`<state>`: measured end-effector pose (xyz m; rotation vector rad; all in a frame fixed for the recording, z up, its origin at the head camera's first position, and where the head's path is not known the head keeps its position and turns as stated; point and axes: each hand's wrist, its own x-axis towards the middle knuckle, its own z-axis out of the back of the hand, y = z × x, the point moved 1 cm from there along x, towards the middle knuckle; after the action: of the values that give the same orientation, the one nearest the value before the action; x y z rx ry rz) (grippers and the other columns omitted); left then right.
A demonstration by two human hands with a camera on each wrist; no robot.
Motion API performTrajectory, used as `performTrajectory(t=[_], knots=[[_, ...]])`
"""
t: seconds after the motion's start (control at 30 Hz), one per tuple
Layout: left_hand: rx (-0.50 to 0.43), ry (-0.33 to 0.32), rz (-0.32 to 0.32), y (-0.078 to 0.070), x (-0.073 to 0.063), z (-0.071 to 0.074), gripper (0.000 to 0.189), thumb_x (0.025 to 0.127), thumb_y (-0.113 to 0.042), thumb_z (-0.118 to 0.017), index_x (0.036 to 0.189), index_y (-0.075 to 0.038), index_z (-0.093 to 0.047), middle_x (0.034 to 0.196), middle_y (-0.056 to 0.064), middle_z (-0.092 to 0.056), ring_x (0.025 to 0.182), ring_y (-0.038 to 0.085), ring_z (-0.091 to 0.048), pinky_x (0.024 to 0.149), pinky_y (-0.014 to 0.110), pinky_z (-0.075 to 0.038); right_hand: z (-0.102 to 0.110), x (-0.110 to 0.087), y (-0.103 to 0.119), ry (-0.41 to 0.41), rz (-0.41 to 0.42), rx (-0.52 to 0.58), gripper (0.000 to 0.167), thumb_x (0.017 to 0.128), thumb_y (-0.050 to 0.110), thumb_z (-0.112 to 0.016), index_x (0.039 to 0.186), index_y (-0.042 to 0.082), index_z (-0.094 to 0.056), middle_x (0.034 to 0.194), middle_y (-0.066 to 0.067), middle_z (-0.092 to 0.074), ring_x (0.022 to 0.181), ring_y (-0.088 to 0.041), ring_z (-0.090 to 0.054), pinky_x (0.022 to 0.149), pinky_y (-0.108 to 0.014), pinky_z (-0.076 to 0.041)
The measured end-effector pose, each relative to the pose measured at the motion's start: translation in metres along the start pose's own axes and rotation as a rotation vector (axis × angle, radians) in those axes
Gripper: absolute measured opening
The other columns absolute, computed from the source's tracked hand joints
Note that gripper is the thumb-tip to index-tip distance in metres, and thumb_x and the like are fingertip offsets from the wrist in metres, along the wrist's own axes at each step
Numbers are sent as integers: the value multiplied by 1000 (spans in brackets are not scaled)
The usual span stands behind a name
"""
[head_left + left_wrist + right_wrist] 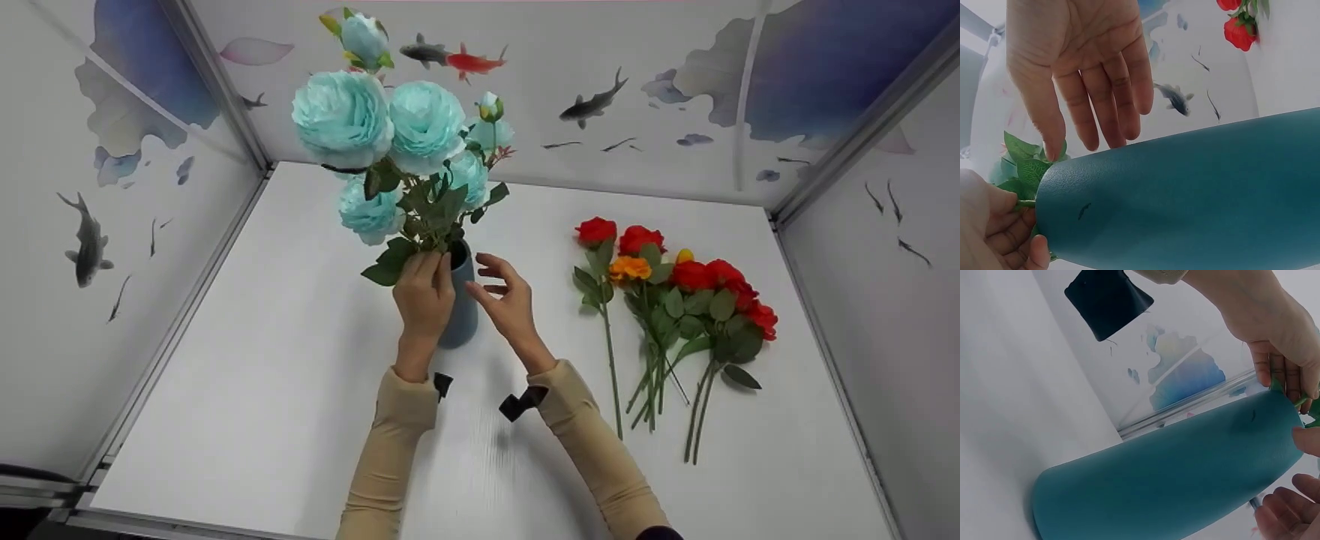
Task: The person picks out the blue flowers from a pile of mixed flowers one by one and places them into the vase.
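A blue-teal vase (460, 319) stands upright on the white table, its dark mouth facing up. Light-blue peonies (341, 120) with green leaves rise over it, their stems at the rim. My left hand (424, 296) pinches a green stem (1026, 203) between thumb and fingers, right beside the vase mouth. On the vase's other side, my right hand (510, 300) is held with fingers spread and bent a little, holding nothing. The left wrist view shows that right hand (1086, 62) above the vase side. Leaves hide part of the rim.
Red roses (694, 276) and an orange flower (630, 268) lie with their stems on the right of the table (247, 420). Walls printed with fish and lotus enclose the back and sides. A small black device (523, 403) sits at the right cuff.
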<state>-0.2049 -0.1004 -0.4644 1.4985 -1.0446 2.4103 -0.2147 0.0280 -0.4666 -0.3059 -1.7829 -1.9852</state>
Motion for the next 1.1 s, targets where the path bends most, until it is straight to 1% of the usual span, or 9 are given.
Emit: performTrajectory(t=[0.1,0.23,0.37,0.5,0.6,0.73,0.9,0.97,1.1], knots=[[7,10,2,-1,0,0,12,87,-4,-61,76,1,-62,73,12,-60,69,28,-58,61,39,-49,-2,2,1,7,6,6,42,81,-3,-68,119,-15,-53,118,-31,-55,102,-47,-55,80,-57,-47],[21,9,-4,0,0,-1,10,86,-4,-62,78,2,-62,73,13,-60,69,28,-58,61,39,-49,-3,3,2,12,4,-13,42,82,-1,-69,119,-14,-54,118,-29,-56,103,-44,-56,80,-55,-48],[33,3,-1,1,-1,-2,8,86,-3,-62,84,4,-64,75,14,-63,71,28,-60,62,39,-51,-4,4,2,6,5,-19,42,81,-1,-70,118,-13,-55,118,-28,-57,102,-41,-57,79,-54,-48],[43,2,13,1,-2,-2,11,86,-4,-61,91,5,-65,82,15,-66,76,28,-63,66,39,-52,-5,6,3,-2,12,-25,41,80,-2,-70,117,-12,-56,116,-27,-58,101,-40,-59,78,-54,-49],[54,11,22,0,-2,-2,10,87,-4,-60,90,4,-65,79,14,-65,74,27,-62,64,38,-52,-6,6,3,-6,13,-31,41,79,-2,-71,116,-12,-56,115,-27,-59,100,-39,-59,77,-54,-49],[79,27,46,-1,0,-3,10,89,-5,-59,86,3,-63,71,12,-62,67,25,-60,57,38,-50,-7,7,4,-8,12,-34,42,79,-2,-71,117,-13,-56,115,-27,-59,100,-40,-59,76,-56,-49],[90,27,98,-2,0,-2,14,90,-8,-56,96,5,-57,71,13,-60,61,24,-59,52,39,-48,-7,7,5,-8,16,-50,42,79,-1,-71,117,-12,-56,114,-26,-59,99,-39,-59,76,-54,-49],[81,17,100,-2,0,-2,15,90,-8,-56,97,5,-56,71,13,-59,59,24,-58,50,38,-47,-8,7,6,-9,20,-46,42,79,-2,-71,116,-12,-56,114,-27,-59,99,-40,-58,75,-56,-48],[83,2,65,-4,-1,-1,12,89,-7,-57,92,4,-58,71,14,-58,61,25,-58,50,38,-47,-9,8,6,-10,26,-31,41,79,-3,-71,116,-14,-55,114,-29,-58,99,-43,-58,75,-61,-46]])
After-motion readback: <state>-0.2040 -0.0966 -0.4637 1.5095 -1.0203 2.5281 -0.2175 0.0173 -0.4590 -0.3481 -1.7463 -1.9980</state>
